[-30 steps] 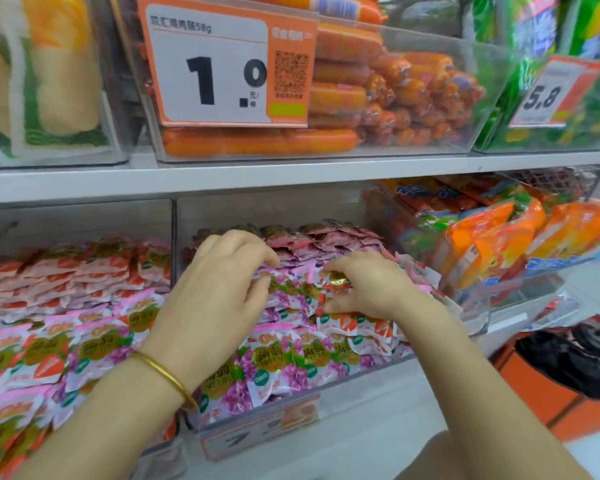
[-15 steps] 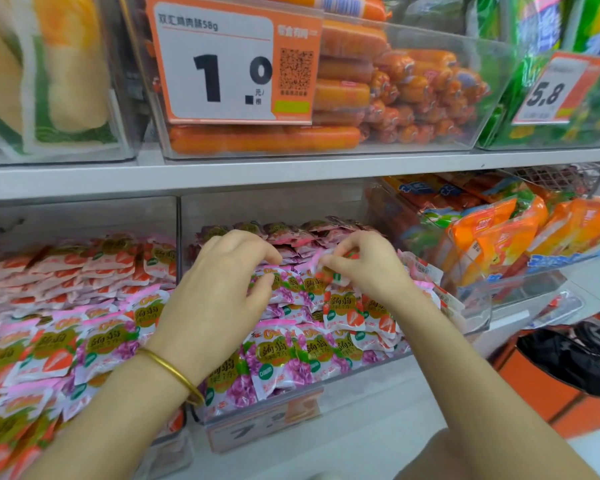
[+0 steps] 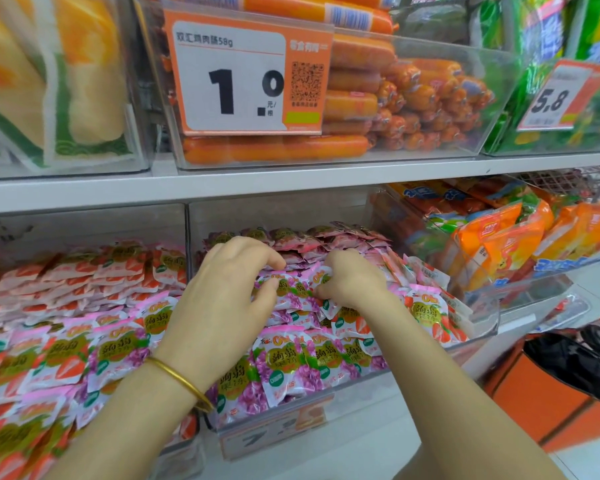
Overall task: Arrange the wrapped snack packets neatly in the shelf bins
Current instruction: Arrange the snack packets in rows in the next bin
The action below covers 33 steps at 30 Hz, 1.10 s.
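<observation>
Snack packets (image 3: 293, 362) — heaped in the middle clear bin (image 3: 326, 209) of the lower row. Light, soft, crinkly, probably slick; best pinched by a sealed edge. Left hand (image 3: 222, 299) and right hand (image 3: 354, 282) curled mid-pile — each pinching a packet.

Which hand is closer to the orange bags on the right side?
Right. The right hand sits among the snack packets in the middle bin, just left of the orange bags; the left hand is further left in that same bin.
</observation>
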Each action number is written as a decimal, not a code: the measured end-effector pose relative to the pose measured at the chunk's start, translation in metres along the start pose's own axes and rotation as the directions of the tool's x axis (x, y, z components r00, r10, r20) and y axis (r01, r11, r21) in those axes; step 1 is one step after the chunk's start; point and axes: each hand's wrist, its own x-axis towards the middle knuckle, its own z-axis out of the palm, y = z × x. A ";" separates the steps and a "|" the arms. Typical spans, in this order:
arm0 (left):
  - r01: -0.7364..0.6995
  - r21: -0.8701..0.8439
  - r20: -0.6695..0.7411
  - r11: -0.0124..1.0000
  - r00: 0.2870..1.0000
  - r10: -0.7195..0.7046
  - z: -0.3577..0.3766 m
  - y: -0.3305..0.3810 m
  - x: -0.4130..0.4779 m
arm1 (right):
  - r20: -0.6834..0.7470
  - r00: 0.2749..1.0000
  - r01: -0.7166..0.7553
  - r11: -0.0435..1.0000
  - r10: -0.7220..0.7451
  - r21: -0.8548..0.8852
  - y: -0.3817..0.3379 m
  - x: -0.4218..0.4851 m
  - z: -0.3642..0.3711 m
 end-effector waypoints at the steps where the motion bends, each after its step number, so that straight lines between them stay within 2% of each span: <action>1: 0.000 -0.001 -0.001 1.000 1.000 0.000 0.000 0.000 0.000 | -0.017 1.000 0.003 0.999 -0.002 0.044 0.004 0.000 0.001; 4: 0.002 -0.009 0.001 1.000 1.000 -0.002 0.000 0.000 0.000 | -0.076 0.997 0.038 0.938 -0.012 0.346 0.017 -0.004 -0.003; 7: 0.001 -0.009 0.002 1.000 1.000 -0.001 0.000 0.001 0.000 | -0.228 0.973 0.136 0.719 0.032 0.681 0.027 -0.017 -0.013; 10: 0.006 -0.006 -0.002 1.000 1.000 -0.006 0.000 0.001 0.000 | -0.292 0.949 0.175 0.566 0.122 0.806 0.039 -0.029 -0.027; 13: 0.006 -0.004 -0.006 1.000 1.000 -0.006 0.001 0.001 0.000 | -0.149 0.985 0.071 0.595 0.084 0.801 0.046 -0.037 -0.036; 15: 0.003 -0.012 -0.014 1.000 1.000 -0.003 0.001 0.001 0.000 | 0.008 0.999 -0.040 0.747 0.046 0.663 0.047 -0.042 -0.033; 17: 0.002 -0.019 -0.018 1.000 1.000 -0.002 0.001 0.001 0.000 | 0.117 0.993 -0.071 0.896 0.021 0.438 0.039 -0.047 -0.030; 19: -0.002 -0.028 -0.021 1.000 1.000 0.002 0.001 0.000 0.000 | 0.147 0.989 -0.049 0.959 0.007 0.279 0.031 -0.050 -0.028; 21: -0.001 -0.042 -0.028 0.999 1.000 0.000 0.001 0.000 0.000 | 0.133 0.991 -0.049 0.976 0.020 0.212 0.025 -0.051 -0.026; 23: -0.005 -0.051 -0.034 0.999 0.999 0.003 0.001 0.001 0.000 | 0.096 0.995 -0.015 0.979 -0.005 0.205 0.021 -0.053 -0.025; 28: -0.017 -0.073 -0.057 0.997 0.998 0.013 0.001 0.002 -0.001 | 0.090 0.995 0.001 0.946 -0.032 0.324 0.021 -0.053 -0.023; 30: -0.026 -0.098 -0.099 0.995 0.995 0.016 -0.001 0.002 -0.001 | -0.019 0.997 0.071 0.928 -0.069 0.366 0.028 -0.053 -0.026; 31: -0.026 -0.122 -0.119 0.992 0.993 0.011 -0.001 0.003 -0.001 | -0.082 0.994 0.100 0.887 -0.071 0.451 0.034 -0.052 -0.028; 32: -0.022 -0.151 -0.137 0.988 0.991 0.002 -0.003 0.005 -0.001 | -0.116 0.991 0.123 0.801 -0.068 0.586 0.039 -0.053 -0.033; 33: -0.019 -0.181 -0.149 0.983 0.989 -0.008 -0.004 0.007 -0.002 | -0.119 0.990 0.139 0.646 -0.075 0.751 0.043 -0.054 -0.039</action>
